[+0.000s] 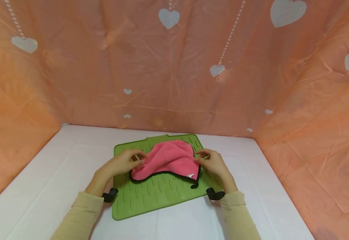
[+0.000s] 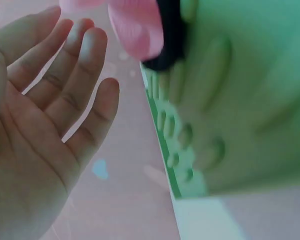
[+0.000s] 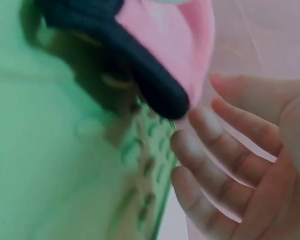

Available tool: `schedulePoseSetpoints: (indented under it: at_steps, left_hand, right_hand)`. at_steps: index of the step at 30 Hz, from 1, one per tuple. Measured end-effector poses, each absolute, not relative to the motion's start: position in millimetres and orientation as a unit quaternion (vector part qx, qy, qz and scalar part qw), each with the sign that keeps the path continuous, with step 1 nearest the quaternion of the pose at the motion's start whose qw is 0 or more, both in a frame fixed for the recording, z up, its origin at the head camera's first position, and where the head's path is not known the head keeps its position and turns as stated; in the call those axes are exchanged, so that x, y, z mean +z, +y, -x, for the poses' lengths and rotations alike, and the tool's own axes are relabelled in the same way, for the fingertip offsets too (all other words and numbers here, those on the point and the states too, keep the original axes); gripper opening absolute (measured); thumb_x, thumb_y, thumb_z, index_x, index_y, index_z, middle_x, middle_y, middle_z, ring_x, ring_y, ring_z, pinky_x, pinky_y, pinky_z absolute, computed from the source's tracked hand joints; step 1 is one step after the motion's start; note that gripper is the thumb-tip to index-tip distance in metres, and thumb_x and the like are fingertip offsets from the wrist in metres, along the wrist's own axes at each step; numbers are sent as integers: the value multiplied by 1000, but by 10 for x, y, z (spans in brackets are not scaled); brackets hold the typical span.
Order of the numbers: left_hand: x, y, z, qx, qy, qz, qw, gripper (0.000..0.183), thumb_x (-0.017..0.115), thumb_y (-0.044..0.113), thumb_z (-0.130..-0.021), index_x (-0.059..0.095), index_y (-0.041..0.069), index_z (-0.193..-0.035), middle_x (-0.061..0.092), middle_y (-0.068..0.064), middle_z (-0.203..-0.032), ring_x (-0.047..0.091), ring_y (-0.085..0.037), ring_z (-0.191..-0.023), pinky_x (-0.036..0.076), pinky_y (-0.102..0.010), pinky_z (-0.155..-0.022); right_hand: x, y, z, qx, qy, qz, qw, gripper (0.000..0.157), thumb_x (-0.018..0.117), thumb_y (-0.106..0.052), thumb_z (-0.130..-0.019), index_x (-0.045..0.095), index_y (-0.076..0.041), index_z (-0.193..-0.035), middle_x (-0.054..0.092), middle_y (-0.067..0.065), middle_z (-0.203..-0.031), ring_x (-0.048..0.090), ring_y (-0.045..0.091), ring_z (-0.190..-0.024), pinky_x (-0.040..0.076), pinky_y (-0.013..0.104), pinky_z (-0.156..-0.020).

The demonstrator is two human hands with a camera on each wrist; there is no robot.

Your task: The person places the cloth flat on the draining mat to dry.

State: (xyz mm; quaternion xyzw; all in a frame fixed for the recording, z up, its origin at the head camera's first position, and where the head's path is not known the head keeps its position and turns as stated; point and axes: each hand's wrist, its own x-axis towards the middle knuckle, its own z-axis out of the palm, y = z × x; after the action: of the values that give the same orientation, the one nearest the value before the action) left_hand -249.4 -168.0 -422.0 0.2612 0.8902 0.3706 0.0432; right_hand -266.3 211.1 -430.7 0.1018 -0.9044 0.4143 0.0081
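A pink cloth with black edging lies rumpled on a green ridged mat. Its near right corner carries a small pale mark and a black loop. My left hand is at the cloth's left end, thumb and fingers spread apart; in the left wrist view its loosely bent fingers stand beside the cloth's edge with nothing gripped. At the right end is my right hand, fingers relaxed. In the right wrist view its fingertips are right at the black edging, not curled round it.
The mat lies slightly turned on a white table. An orange curtain with pale hearts hangs behind the table and along both sides. A black strap piece sits at the left wrist, another at the right.
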Motion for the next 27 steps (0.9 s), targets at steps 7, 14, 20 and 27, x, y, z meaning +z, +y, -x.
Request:
schedulePoseSetpoints:
  at_steps: [7, 14, 20, 27]
  left_hand:
    - [-4252, -1836, 2548, 355, 905, -233, 11, 22, 68, 6, -99, 70, -5, -118, 73, -12, -105, 70, -26, -95, 58, -43, -82]
    - [-4365, -1850, 2575, 348, 907, -232, 50, 21, 73, 5, -95, 70, -4, -114, 74, -9, -102, 70, -26, -98, 58, -42, -83]
    - [-4385, -1778, 2566, 337, 909, -237, 61, 22, 76, 4, -91, 71, -2, -111, 73, -5, -96, 69, -21, -92, 57, -39, -81]
    - [-4368, -1721, 2541, 334, 909, -236, 82, 18, 76, 3, -91, 71, -2, -107, 72, -3, -92, 67, -15, -88, 56, -36, -78]
  right_hand:
    - [-4330, 2283, 2595, 432, -893, -98, -78, 26, 76, -21, -95, 72, -1, -112, 76, 8, -89, 72, 21, -75, 53, 31, -70]
    - [-4380, 2266, 2584, 461, -873, -92, -127, 27, 77, -22, -95, 69, -1, -109, 76, 8, -84, 70, 19, -70, 51, 32, -61]
    - [-4380, 2213, 2581, 486, -859, -105, -126, 26, 78, -16, -93, 67, 2, -109, 75, 8, -81, 67, 17, -70, 52, 31, -61]
    - [-4381, 2198, 2582, 492, -856, -104, -116, 24, 75, -9, -94, 66, 5, -111, 74, 7, -84, 66, 16, -70, 56, 31, -67]
